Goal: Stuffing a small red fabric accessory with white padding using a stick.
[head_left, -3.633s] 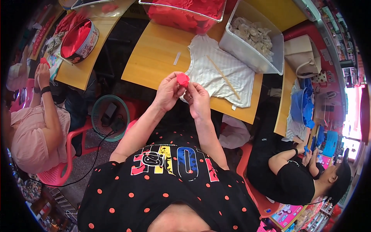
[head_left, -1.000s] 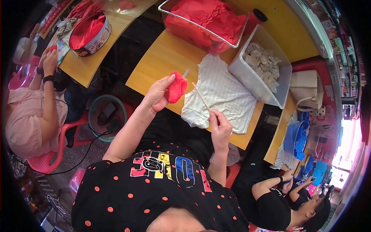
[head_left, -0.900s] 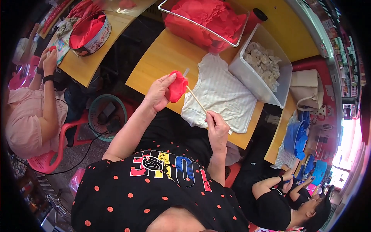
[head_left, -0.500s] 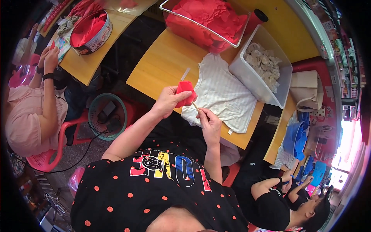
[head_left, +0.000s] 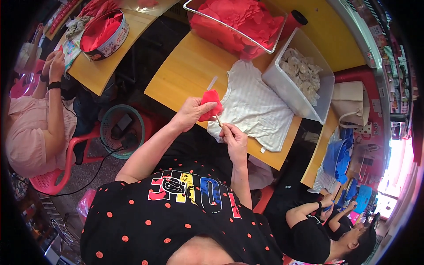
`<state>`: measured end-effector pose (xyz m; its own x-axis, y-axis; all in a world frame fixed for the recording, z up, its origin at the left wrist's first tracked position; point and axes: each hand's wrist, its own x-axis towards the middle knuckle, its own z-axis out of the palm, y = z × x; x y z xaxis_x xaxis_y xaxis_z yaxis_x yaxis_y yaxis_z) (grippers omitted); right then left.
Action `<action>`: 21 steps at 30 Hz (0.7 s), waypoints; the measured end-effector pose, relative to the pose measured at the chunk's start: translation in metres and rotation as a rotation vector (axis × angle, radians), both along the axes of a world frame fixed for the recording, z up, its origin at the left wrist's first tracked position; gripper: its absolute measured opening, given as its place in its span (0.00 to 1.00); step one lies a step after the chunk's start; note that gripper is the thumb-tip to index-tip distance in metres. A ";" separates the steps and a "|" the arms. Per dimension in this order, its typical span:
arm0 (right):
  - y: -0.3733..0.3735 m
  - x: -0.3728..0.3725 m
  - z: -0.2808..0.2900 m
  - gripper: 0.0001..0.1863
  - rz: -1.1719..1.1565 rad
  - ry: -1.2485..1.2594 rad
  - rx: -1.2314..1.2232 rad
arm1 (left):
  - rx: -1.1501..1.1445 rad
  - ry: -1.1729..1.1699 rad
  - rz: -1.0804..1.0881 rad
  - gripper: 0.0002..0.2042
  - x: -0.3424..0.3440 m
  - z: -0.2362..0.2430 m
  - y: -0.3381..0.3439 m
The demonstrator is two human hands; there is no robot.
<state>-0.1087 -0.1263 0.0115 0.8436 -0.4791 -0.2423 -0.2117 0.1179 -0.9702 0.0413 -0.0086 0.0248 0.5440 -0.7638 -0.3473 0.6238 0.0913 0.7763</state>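
Note:
My left hand (head_left: pixel 191 113) grips a small red cloth piece (head_left: pixel 209 103) above the near edge of the yellow table (head_left: pixel 185 70). My right hand (head_left: pixel 233 136) pinches the lower end of a thin wooden stick (head_left: pixel 217 120) that runs up into the red piece. The two hands sit close together, just left of a white striped cloth (head_left: pixel 254 106) spread on the table.
A clear bin of red pieces (head_left: pixel 238 22) and a bin of pale stuffed pieces (head_left: pixel 300 73) stand behind. A round tin of red pieces (head_left: pixel 104 31) sits far left. A person in pink (head_left: pixel 31 128) sits on a pink chair; a green basket (head_left: pixel 121 130) lies below. Another person (head_left: pixel 318 229) sits lower right.
My right hand, which was drawn back low with the stick a second ago, has come up to the red piece. My left hand stayed on the red piece.

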 end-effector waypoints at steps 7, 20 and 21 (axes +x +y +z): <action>0.005 -0.001 -0.009 0.09 -0.118 -0.067 0.214 | -0.008 -0.055 -0.049 0.15 0.002 -0.011 0.003; 0.009 -0.001 -0.014 0.10 -0.104 -0.107 0.376 | 0.087 -0.228 -0.032 0.16 0.005 -0.005 0.007; 0.007 -0.001 -0.013 0.10 -0.084 -0.095 0.323 | 0.046 -0.252 0.105 0.16 0.006 0.001 0.007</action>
<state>-0.1097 -0.1193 -0.0010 0.8307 -0.4591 -0.3148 -0.0985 0.4353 -0.8949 0.0468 -0.0012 0.0257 0.6929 -0.6854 -0.2239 0.3995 0.1064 0.9105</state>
